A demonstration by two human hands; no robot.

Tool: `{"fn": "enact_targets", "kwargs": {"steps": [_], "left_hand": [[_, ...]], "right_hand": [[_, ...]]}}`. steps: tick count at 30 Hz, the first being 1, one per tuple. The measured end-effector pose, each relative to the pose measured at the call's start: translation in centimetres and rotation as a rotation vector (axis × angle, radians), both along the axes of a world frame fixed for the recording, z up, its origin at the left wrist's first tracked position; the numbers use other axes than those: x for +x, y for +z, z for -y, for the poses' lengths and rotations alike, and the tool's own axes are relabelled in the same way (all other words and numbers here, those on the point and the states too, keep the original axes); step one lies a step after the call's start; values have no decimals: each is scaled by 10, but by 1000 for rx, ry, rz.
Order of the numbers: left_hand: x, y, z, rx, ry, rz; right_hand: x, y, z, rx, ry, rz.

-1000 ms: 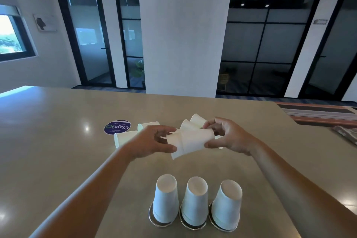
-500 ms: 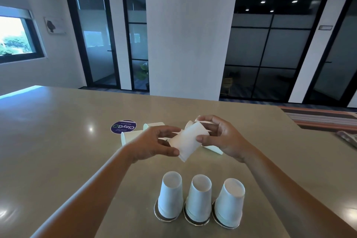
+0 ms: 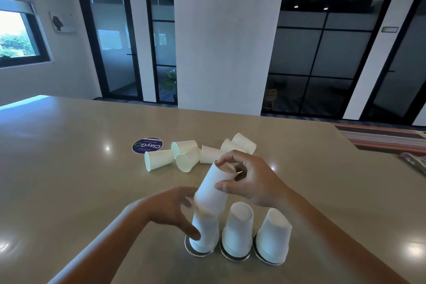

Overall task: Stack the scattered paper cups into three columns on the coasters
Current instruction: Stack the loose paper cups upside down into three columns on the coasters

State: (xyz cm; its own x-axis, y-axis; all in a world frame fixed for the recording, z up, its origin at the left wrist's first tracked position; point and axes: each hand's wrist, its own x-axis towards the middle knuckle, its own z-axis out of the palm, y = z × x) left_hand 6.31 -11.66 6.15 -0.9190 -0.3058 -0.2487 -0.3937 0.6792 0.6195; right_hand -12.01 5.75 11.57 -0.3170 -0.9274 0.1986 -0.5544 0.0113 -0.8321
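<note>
Lowering the held cup [image 3: 213, 191] onto the left column [image 3: 205, 233] is the step in hand, and doing it well looks to depend mostly on squaring the cup up first. The right hand [image 3: 253, 180] pinches it upside down near its closed base, thumb on the near wall and fingers curled over the top, and the cup is tilted, its open rim just over the crown of the column. The left hand [image 3: 175, 210] holds the column low down, thumb against the wall near the left coaster [image 3: 187, 250]; its fingers are hidden behind the cups, so how far they wrap cannot be told. I judge that the rim should be levelled and centred over the crown before pushing, since a tilted rim may catch on one side and tip the stack. A light pinch seems wise, as thin paper will likely go oval under pressure and then bind. The left hand's grip should keep the column on its coaster while the cup slides down. The middle column [image 3: 237, 230] stands just beside, so the descent should stay vertical. Six or so loose cups [image 3: 184, 157] lie on their sides farther back on the table [image 3: 69, 168], near a round purple sticker [image 3: 147, 145]. The right column [image 3: 273, 236] leans slightly.
</note>
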Motion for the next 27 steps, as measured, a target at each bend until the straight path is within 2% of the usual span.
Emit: {"fn": "enact_targets", "kwargs": {"steps": [5, 11, 19, 27], "left_hand": [[0, -28, -12, -112, 48, 96], [1, -42, -4, -235, -31, 147], [1, -37, -8, -285, -81, 58], [3, -37, -8, -298, -66, 49]], "right_hand": [[17, -11, 3, 97, 8, -148], [27, -24, 6, 163, 38, -288], [39, -31, 9, 179, 63, -380], [44, -34, 9, 194, 82, -467]]}}
